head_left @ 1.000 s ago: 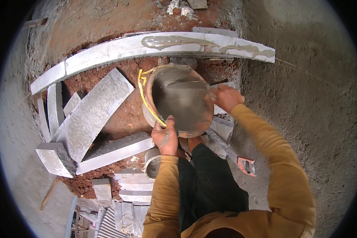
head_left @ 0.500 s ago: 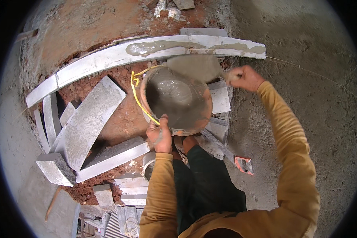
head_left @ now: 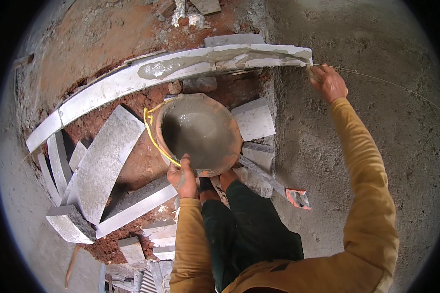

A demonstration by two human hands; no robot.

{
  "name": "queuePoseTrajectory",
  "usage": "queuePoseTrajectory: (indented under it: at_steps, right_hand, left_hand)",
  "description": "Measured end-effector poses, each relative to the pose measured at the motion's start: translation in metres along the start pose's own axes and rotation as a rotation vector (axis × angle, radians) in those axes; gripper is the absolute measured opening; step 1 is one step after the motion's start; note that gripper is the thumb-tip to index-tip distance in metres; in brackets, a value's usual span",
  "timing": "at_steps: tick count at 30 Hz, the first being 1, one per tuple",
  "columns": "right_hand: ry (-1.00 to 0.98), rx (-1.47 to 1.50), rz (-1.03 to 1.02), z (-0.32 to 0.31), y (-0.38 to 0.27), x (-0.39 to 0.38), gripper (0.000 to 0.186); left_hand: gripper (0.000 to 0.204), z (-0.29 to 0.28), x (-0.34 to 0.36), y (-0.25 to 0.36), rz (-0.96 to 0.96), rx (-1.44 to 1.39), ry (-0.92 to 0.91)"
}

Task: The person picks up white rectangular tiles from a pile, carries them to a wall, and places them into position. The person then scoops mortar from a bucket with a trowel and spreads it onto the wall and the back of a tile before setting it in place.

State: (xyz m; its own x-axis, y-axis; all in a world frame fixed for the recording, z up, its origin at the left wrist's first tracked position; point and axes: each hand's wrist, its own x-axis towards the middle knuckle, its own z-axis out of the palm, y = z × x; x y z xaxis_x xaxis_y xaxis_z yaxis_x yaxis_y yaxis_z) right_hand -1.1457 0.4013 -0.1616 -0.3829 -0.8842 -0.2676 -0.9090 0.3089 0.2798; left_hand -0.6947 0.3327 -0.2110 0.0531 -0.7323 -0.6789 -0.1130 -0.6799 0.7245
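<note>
My left hand [head_left: 183, 179] grips the near left rim of an orange-brown bucket [head_left: 235, 142], thumb over the edge, tilting it so the wet grey mortar [head_left: 200, 129] shows inside. A yellow strap [head_left: 155, 141] runs along the bucket's left side. At the right end of a row of pale blocks [head_left: 98, 97], my right hand [head_left: 330, 83] is closed on the trowel, whose blade is barely visible, seemingly edge-on against the block end. Wet mortar [head_left: 159, 68] lies in a long smear along the top of the blocks.
Loose cut blocks [head_left: 105, 161] lean and lie on red soil to the left. A handsaw [head_left: 297, 198] with an orange handle rests at the right of my legs. A thin string line [head_left: 381, 79] runs rightward from the block end over rough grey concrete [head_left: 347, 195].
My right hand has swung the trowel from above the bucket up and right to the end of the blocks. My left hand still holds the bucket, and the whole view has shifted slightly.
</note>
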Motion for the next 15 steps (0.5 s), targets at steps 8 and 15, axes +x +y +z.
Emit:
queuePoseTrajectory:
  at_steps: [8, 15]
  right_hand:
    - [-0.5, 0.162, 0.034, -0.008, -0.079, -0.054, 0.033]
    - [-0.573, 0.47, -0.125, 0.015, -0.207, -0.078, 0.035]
  left_hand:
    - [0.013, 0.004, -0.006, 0.01, -0.03, 0.12, -0.032]
    - [0.014, 0.017, -0.023, 0.024, 0.099, 0.219, -0.104]
